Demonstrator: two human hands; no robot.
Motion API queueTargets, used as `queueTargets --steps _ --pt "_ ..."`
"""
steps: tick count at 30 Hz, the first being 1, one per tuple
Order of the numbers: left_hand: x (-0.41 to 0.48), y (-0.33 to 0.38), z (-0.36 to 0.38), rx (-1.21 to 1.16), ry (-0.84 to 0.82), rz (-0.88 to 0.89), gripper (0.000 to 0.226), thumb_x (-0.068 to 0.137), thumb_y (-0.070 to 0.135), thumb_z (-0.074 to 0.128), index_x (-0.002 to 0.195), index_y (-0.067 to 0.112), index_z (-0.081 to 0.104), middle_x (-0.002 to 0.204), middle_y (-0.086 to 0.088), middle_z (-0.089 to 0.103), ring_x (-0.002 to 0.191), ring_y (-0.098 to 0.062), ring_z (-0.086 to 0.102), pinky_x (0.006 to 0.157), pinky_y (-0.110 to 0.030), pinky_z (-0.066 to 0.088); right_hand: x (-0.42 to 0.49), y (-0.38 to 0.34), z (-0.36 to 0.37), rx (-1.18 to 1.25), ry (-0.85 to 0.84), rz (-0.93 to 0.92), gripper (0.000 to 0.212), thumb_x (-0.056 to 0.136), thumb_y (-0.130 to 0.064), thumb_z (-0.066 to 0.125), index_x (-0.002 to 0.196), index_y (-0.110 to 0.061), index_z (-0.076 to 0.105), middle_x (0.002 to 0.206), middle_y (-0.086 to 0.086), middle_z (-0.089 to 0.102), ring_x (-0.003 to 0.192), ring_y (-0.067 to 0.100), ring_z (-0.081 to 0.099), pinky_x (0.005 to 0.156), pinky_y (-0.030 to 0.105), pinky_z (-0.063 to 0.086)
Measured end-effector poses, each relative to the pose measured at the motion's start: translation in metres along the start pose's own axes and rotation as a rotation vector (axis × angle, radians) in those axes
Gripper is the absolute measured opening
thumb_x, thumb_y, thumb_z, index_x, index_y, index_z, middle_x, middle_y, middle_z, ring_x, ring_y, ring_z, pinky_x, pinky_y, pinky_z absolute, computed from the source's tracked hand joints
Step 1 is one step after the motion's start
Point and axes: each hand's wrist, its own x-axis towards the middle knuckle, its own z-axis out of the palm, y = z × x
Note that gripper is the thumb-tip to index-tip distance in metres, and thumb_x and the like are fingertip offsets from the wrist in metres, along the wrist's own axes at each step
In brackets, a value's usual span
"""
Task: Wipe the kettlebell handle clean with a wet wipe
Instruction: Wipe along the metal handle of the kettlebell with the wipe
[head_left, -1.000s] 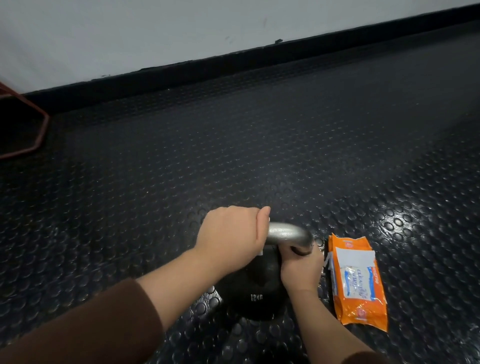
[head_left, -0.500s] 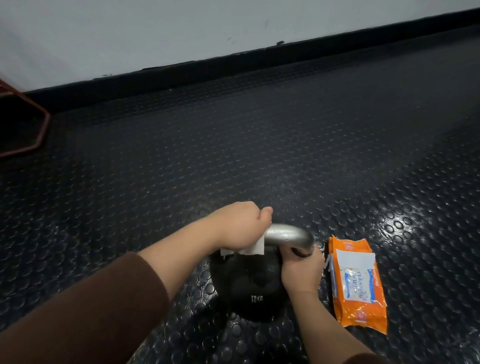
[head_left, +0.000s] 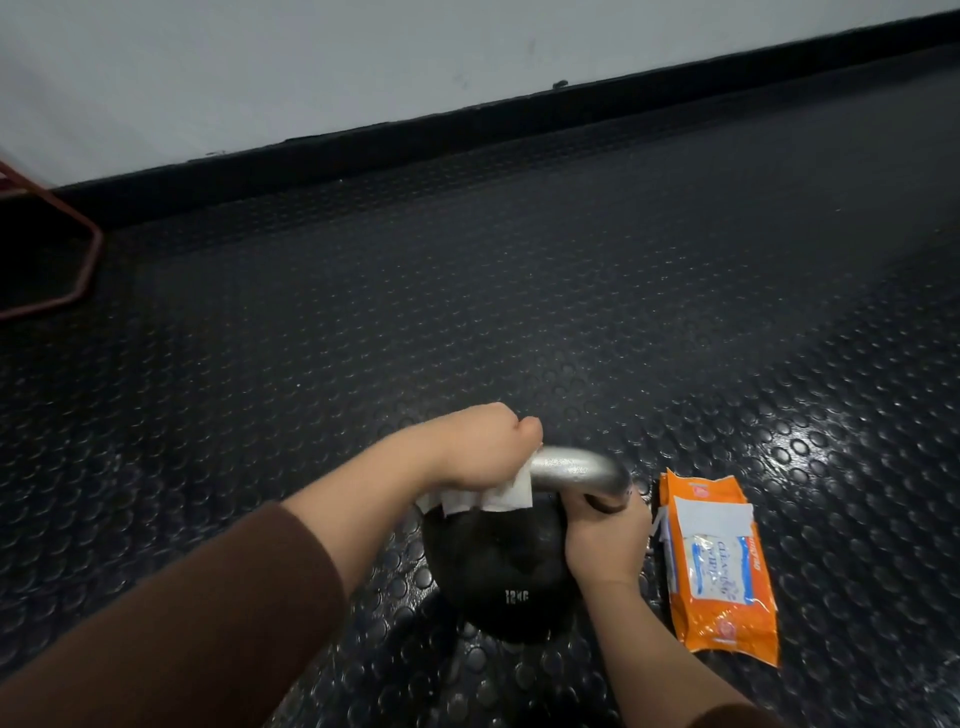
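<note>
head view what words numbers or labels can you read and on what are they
"12KG": white print on the black kettlebell, slightly blurred.
"Cleaning Wipes", probably: blue sideways print on the orange wipes pack.
Other print and the red logo on that pack: too blurred to read.

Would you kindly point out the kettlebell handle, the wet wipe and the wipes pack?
kettlebell handle (head_left: 571, 467): head view, on its bare silver top.
wet wipe (head_left: 493, 499): head view, on its white hanging flap.
wipes pack (head_left: 727, 623): head view, on its orange lower end.
</note>
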Motion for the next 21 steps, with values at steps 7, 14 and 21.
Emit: queueTargets --steps 7,14,21 --pt "0.023 -0.004 -0.012 -0.167 -0.542 -0.207 0.045 0.094 0.032 0.042 0.074 -0.002 0.064 0.056 -0.014 0.054 0.049 -0.024 0.049 0.055 -0.028 0.043 0.003 0.004 0.001 -0.01 0.006 0.016 0.016 0.079 -0.011 0.073 0.077 -0.022 0.06 0.078 -0.002 0.065 0.075 0.01 0.059 0.06 0.021 0.039" --pt "0.023 -0.001 -0.014 -0.088 -0.559 -0.214 0.04 0.09 0.027 0.045 0.07 -0.002 0.064 0.056 -0.015 0.057 0.05 -0.025 0.053 0.054 -0.025 0.047 0.004 0.007 0.0 -0.019 0.001 0.013 0.016 0.08 -0.012 0.072 0.078 -0.023 0.061 0.079 -0.002 0.065 0.076 0.009 0.059 0.061 0.021 0.04" --pt "-0.008 0.002 0.004 -0.017 0.057 -0.037 0.064 0.1 0.039 0.02 0.067 0.003 0.061 0.054 -0.01 0.062 0.04 -0.015 0.054 0.054 -0.021 0.046 0.003 0.005 0.0 -0.016 -0.007 -0.009 0.021 0.079 -0.011 0.073 0.076 -0.025 0.059 0.078 -0.005 0.064 0.075 0.005 0.058 0.061 0.019 0.039"
